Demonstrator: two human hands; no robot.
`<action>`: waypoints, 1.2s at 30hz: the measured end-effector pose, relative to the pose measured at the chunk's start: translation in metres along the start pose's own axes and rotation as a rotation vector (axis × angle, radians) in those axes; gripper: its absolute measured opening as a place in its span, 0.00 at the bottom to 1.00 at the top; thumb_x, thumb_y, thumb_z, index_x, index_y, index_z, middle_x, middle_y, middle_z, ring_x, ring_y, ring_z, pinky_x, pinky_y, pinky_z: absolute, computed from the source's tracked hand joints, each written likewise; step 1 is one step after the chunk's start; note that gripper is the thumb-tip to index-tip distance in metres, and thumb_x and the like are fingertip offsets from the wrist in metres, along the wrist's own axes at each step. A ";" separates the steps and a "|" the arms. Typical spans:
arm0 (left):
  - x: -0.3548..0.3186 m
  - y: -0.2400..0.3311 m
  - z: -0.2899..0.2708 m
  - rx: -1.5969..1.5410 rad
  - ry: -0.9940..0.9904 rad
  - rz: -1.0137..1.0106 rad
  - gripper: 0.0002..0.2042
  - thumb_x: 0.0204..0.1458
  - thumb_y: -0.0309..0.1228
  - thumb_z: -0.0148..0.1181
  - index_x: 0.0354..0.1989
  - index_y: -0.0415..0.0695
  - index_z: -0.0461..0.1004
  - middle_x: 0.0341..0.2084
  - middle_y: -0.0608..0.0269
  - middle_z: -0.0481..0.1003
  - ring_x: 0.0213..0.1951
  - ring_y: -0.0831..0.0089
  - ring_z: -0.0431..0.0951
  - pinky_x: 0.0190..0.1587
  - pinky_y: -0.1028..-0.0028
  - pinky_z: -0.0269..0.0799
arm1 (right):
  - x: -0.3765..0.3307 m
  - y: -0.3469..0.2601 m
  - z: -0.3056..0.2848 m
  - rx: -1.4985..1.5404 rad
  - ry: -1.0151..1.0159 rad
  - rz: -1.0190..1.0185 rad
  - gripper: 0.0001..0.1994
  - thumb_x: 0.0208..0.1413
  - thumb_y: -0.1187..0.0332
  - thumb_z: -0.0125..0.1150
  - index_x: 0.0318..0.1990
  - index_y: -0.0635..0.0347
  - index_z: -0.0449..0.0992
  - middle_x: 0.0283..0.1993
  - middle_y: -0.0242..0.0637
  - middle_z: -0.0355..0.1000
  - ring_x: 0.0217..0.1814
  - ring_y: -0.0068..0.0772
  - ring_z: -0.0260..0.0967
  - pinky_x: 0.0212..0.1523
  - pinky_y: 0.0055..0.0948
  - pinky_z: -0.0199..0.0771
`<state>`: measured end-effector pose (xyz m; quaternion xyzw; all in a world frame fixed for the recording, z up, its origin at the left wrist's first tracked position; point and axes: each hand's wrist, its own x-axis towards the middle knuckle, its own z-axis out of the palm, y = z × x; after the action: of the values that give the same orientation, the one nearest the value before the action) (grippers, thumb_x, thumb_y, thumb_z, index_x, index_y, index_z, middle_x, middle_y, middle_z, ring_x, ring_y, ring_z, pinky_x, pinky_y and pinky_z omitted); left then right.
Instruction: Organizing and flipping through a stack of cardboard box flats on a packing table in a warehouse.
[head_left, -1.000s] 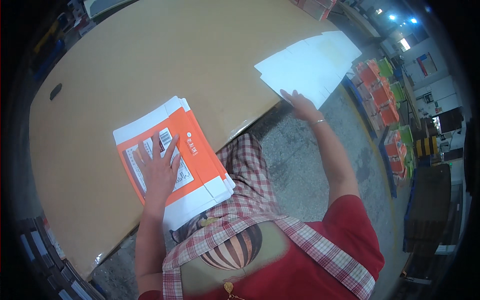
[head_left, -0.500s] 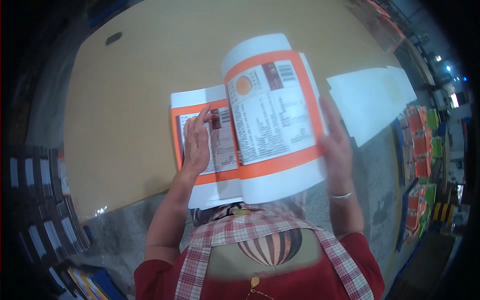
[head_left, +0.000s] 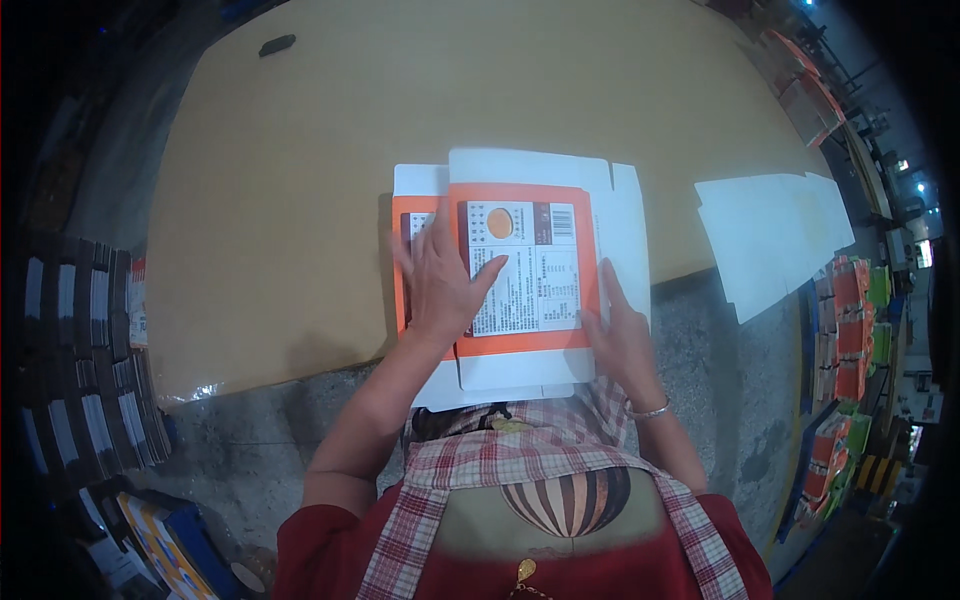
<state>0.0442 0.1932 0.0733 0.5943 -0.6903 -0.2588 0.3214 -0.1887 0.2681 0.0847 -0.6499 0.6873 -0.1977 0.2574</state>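
Observation:
Flat printed carton blanks, orange and white with a text panel, a round orange picture and a barcode, lie stacked at the table's near edge. The top carton blank (head_left: 520,366) sits to the right of another carton blank (head_left: 402,184), which shows along its left side. Over the top blank's left edge lies my left hand (head_left: 440,285), fingers spread and thumb stretched across the print. My right hand (head_left: 624,345) rests at its right edge, index finger extended and thumb apart; its other fingers are mostly hidden. Beneath it, a white flap (head_left: 628,225) reaches further right.
The brown table (head_left: 300,200) bears a small dark object (head_left: 277,45) at the far left. A white sheet (head_left: 770,235) overhangs its right edge. Stacks of dark and white boards (head_left: 95,340) stand at left, orange and green cartons (head_left: 850,315) at right.
The top carton blank, raised and curved before, now lies flat. My right hand has come down and left with it; my left hand now spreads over its left edge.

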 end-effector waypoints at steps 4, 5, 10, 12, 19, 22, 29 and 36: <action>-0.005 -0.007 -0.003 0.532 0.147 -0.046 0.40 0.50 0.34 0.65 0.70 0.45 0.50 0.65 0.41 0.53 0.68 0.47 0.53 0.66 0.54 0.55 | 0.004 -0.012 0.006 0.031 0.040 -0.119 0.39 0.57 0.67 0.58 0.71 0.63 0.44 0.22 0.55 0.72 0.24 0.58 0.73 0.25 0.46 0.71; -0.004 -0.013 -0.009 0.324 0.131 -0.014 0.39 0.51 0.32 0.64 0.70 0.46 0.50 0.68 0.42 0.49 0.68 0.45 0.53 0.66 0.54 0.55 | 0.006 -0.017 0.012 0.024 -0.024 -0.055 0.39 0.57 0.65 0.59 0.71 0.63 0.43 0.22 0.55 0.72 0.24 0.59 0.72 0.26 0.48 0.71; -0.001 -0.030 -0.020 0.214 -0.084 0.162 0.32 0.53 0.24 0.58 0.68 0.45 0.56 0.69 0.39 0.45 0.69 0.39 0.45 0.68 0.46 0.43 | 0.015 -0.039 0.051 -0.174 -0.210 -0.008 0.43 0.58 0.59 0.57 0.71 0.68 0.37 0.24 0.55 0.73 0.25 0.58 0.73 0.30 0.52 0.72; -0.001 -0.022 -0.012 0.926 -0.108 0.345 0.30 0.56 0.30 0.56 0.69 0.46 0.56 0.69 0.39 0.44 0.70 0.42 0.43 0.68 0.43 0.38 | 0.014 -0.039 0.053 -0.211 -0.223 -0.016 0.43 0.59 0.58 0.56 0.70 0.71 0.37 0.25 0.54 0.74 0.28 0.57 0.74 0.32 0.50 0.73; 0.001 -0.008 0.030 0.687 -0.271 0.266 0.32 0.59 0.45 0.50 0.69 0.44 0.54 0.71 0.44 0.44 0.72 0.48 0.40 0.68 0.40 0.30 | 0.061 0.027 -0.023 -0.088 0.309 0.020 0.24 0.60 0.53 0.53 0.59 0.57 0.71 0.50 0.47 0.74 0.51 0.44 0.73 0.52 0.35 0.72; 0.000 -0.020 0.033 0.585 -0.235 0.311 0.32 0.59 0.45 0.50 0.69 0.43 0.54 0.70 0.43 0.46 0.72 0.50 0.41 0.69 0.41 0.29 | 0.088 0.028 -0.004 0.619 0.028 -0.037 0.29 0.64 0.51 0.45 0.66 0.62 0.61 0.67 0.53 0.59 0.71 0.46 0.54 0.69 0.34 0.53; -0.002 -0.022 0.028 0.622 -0.226 0.318 0.31 0.61 0.45 0.48 0.71 0.48 0.51 0.70 0.46 0.46 0.72 0.51 0.42 0.69 0.43 0.30 | 0.065 -0.026 0.051 -0.515 0.004 -0.527 0.42 0.59 0.41 0.48 0.67 0.74 0.54 0.72 0.53 0.50 0.77 0.48 0.42 0.74 0.49 0.34; -0.001 -0.020 0.027 0.604 -0.176 0.358 0.26 0.60 0.52 0.47 0.68 0.73 0.57 0.69 0.44 0.47 0.71 0.44 0.43 0.66 0.37 0.30 | -0.006 -0.028 0.014 -0.414 -0.041 -0.591 0.36 0.56 0.47 0.57 0.61 0.70 0.65 0.64 0.53 0.63 0.73 0.46 0.52 0.73 0.51 0.38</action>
<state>0.0370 0.1907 0.0410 0.5076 -0.8538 -0.0329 0.1109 -0.1578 0.2728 0.0918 -0.8626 0.4900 -0.1073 0.0659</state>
